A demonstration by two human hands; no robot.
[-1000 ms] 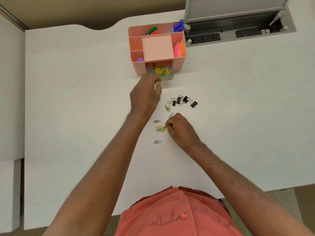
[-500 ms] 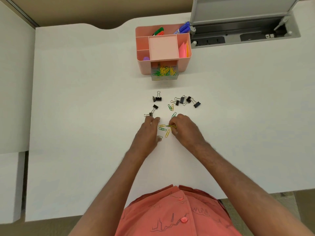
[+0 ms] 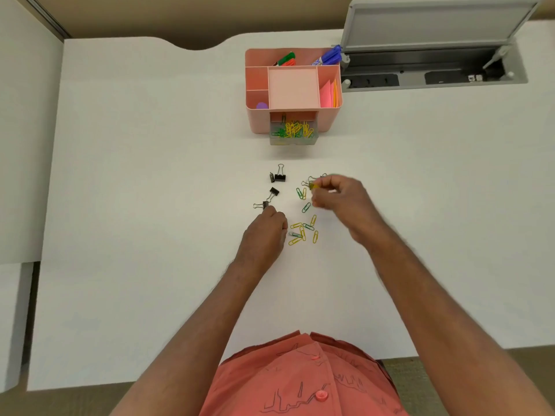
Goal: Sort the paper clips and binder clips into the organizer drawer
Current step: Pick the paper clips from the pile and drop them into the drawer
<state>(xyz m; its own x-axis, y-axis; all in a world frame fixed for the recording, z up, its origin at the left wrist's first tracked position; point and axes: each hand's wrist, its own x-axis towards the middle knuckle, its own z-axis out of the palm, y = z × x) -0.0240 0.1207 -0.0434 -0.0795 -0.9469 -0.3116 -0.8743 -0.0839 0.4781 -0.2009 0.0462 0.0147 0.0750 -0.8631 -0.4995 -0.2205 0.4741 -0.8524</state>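
On the white desk [image 3: 150, 205], four black binder clips [image 3: 279, 176] are lying loose at the left of the scatter. The left hand [image 3: 264, 235] is resting just below them, fingers curled; whether they are holding anything I cannot tell. Beside it, yellow and green paper clips [image 3: 303, 231] are lying spread. The right hand [image 3: 339, 196] is hovering blurred, pinching yellow clips [image 3: 313, 186] in its fingertips. Farther back, the pink organizer [image 3: 292, 85] is sitting with its drawer [image 3: 292, 133] pulled out, holding paper clips.
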